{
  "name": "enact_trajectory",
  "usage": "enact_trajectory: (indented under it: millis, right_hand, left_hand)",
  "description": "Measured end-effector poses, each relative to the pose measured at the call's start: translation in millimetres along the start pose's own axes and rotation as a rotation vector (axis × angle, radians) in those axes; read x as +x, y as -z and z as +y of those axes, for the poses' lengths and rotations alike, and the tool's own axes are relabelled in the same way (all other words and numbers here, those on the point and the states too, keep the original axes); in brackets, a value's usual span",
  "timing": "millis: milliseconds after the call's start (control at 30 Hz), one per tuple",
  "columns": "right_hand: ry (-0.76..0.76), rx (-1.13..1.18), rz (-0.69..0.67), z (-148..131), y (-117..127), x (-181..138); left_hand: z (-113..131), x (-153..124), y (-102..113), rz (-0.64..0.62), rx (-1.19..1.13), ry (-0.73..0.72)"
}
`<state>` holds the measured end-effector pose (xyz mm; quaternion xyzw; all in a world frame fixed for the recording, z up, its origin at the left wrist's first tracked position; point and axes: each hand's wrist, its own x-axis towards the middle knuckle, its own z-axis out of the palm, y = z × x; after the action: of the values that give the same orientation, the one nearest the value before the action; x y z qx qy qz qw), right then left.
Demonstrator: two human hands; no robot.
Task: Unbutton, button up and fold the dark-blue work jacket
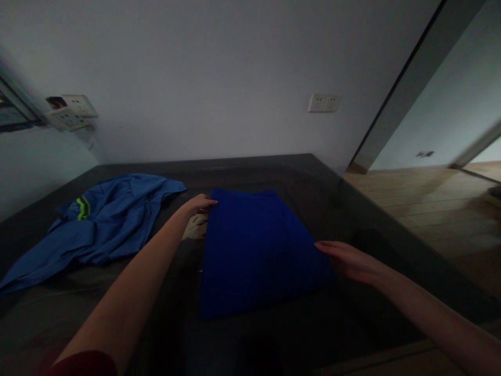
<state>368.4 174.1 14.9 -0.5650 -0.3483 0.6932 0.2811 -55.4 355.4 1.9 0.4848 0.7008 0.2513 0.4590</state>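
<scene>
A bright blue folded cloth (258,245), possibly a garment, lies in a flat, roughly four-sided shape on the dark table (313,334). My left hand (199,202) pinches its far left corner between thumb and fingers. At the cloth's right edge, my right hand (348,260) is closed with the fingertips on the fabric. Just below my left hand, a crumpled beige thing (194,227) shows beside the cloth's left edge; part of it is hidden. What the cloth's fold looks like underneath cannot be seen.
A crumpled blue garment (113,219) with a yellow-green stripe spreads over the table's left side. Behind the table rises a pale wall (211,83) with sockets (324,103). More sockets (74,112) sit at the left corner. Wooden floor (415,203) lies to the right.
</scene>
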Motion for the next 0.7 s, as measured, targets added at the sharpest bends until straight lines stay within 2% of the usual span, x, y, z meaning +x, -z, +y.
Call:
enact_trajectory:
  millis: [200,367,567,700]
  right_hand:
    - [0.009,-0.144,0.060,-6,-16,2]
    - [0.082,-0.129,-0.092,-5,-24,1]
    - [0.191,-0.100,-0.038,2,-22,4]
    - [0.284,-0.121,0.013,-12,-16,2]
  left_hand:
    - [0,-7,2,-0.135,-0.145,-0.038]
    - [-3,-12,6,-0.220,-0.230,-0.045]
    - [-5,-12,1,-0.162,-0.256,-0.081]
    - [1,-6,-10,-0.083,-0.230,-0.112]
